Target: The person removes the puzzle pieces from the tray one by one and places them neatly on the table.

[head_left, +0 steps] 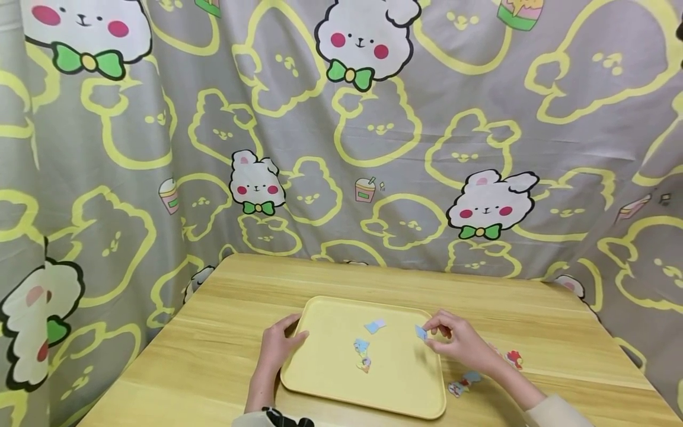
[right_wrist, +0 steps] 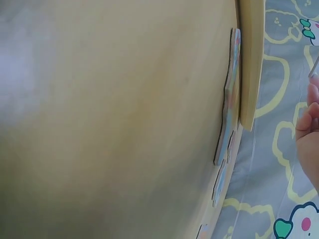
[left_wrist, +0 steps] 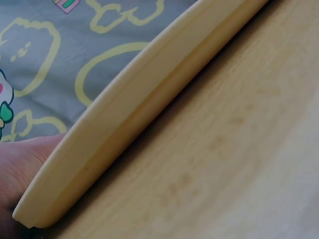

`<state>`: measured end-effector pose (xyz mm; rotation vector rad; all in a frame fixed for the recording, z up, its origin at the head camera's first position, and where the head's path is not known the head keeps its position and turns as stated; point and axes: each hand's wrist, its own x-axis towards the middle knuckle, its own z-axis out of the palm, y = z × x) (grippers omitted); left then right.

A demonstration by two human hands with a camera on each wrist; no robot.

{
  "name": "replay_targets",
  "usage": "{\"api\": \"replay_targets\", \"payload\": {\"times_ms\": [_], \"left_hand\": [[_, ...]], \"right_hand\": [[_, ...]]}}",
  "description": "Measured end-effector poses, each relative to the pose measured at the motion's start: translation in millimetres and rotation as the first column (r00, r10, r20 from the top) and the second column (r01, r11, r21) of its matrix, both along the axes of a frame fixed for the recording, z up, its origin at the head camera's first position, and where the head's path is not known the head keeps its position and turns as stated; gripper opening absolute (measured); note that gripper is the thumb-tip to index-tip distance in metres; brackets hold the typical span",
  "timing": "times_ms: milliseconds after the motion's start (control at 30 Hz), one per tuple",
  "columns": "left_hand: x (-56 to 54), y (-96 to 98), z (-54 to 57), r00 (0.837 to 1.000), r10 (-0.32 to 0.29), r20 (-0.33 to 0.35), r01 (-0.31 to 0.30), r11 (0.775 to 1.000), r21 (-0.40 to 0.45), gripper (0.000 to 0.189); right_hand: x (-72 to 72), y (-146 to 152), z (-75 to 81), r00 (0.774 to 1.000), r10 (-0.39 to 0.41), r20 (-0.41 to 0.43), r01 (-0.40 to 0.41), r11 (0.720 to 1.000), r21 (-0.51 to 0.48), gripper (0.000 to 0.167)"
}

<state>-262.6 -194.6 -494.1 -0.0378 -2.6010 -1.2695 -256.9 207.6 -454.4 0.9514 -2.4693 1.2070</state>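
Note:
A yellow rectangular tray (head_left: 395,379) lies on the wooden table. My left hand (head_left: 277,347) holds its left rim, the thumb over the edge; in the left wrist view part of that hand (left_wrist: 30,167) shows at the end of the tray wall (left_wrist: 114,109). Over the tray's right side, my right hand (head_left: 453,338) pinches a small light-blue puzzle piece (head_left: 421,333) between thumb and fingers. Inside the tray lie a blue and lilac puzzle piece (head_left: 376,325) and a joined strip of puzzle pieces (head_left: 361,346). The right wrist view catches only part of the right hand (right_wrist: 310,129).
Right of the tray, several more puzzle pieces (head_left: 456,388) lie on the table (head_left: 576,367), with red ones (head_left: 514,358) farther out, partly behind the right forearm. A grey curtain (head_left: 320,118) printed with rabbits hangs behind the table and along its sides.

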Motion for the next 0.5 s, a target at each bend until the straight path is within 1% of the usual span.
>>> {"api": "replay_targets", "payload": {"times_ms": [200, 500], "left_hand": [[0.1, -0.2, -0.6, 1.000, 0.004, 0.005, -0.004, 1.000, 0.003, 0.046], [-0.5, -1.2, -1.5, 1.000, 0.004, 0.000, -0.004, 1.000, -0.001, 0.046]], "right_hand": [[2.9, 4.0, 0.0, 0.999, -0.025, 0.039, 0.024, 1.000, 0.011, 0.015], [5.4, 12.8, -0.7, 0.998, -0.040, 0.046, 0.038, 0.999, 0.033, 0.015]]}}
